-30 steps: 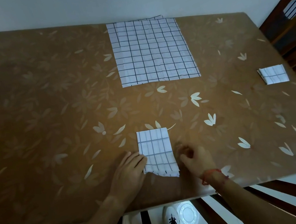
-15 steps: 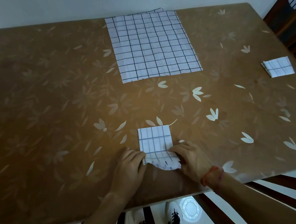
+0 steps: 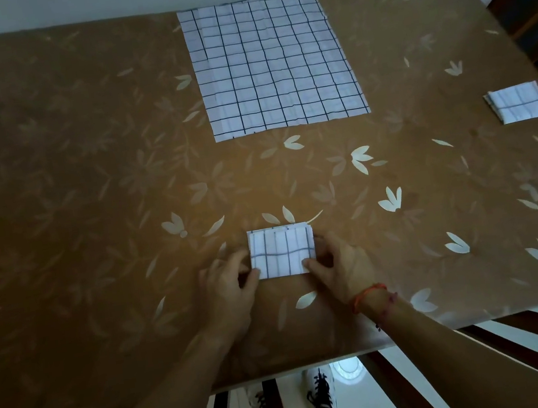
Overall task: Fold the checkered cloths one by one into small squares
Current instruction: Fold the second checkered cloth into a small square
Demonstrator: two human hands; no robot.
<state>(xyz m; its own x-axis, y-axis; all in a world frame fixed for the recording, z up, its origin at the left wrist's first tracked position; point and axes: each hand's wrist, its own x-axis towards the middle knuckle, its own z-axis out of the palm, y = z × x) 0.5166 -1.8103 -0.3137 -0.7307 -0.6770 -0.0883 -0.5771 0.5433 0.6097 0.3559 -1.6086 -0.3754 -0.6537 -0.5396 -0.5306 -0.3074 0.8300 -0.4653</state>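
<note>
The small folded cloth [image 3: 282, 251] is lying near the 6 o'clock edge of the surface [image 3: 88, 193], bracketed by both hands. The left hand [image 3: 229, 286] is pinching its 7 o'clock corner and the right hand [image 3: 338, 263] its 5 o'clock corner, each grip clenched on fabric. Its slightly longer axis is running 9 to 3. The right hand is sitting nearer the finished square [image 3: 517, 102] at 3 o'clock; the unfolded stack [image 3: 273, 66] is waiting at 12.

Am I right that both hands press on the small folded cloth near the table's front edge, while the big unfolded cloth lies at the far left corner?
Not quite. The head view shows the big unfolded cloth at the far edge's middle, not the left corner. Both hands do press the small folded cloth.
</note>
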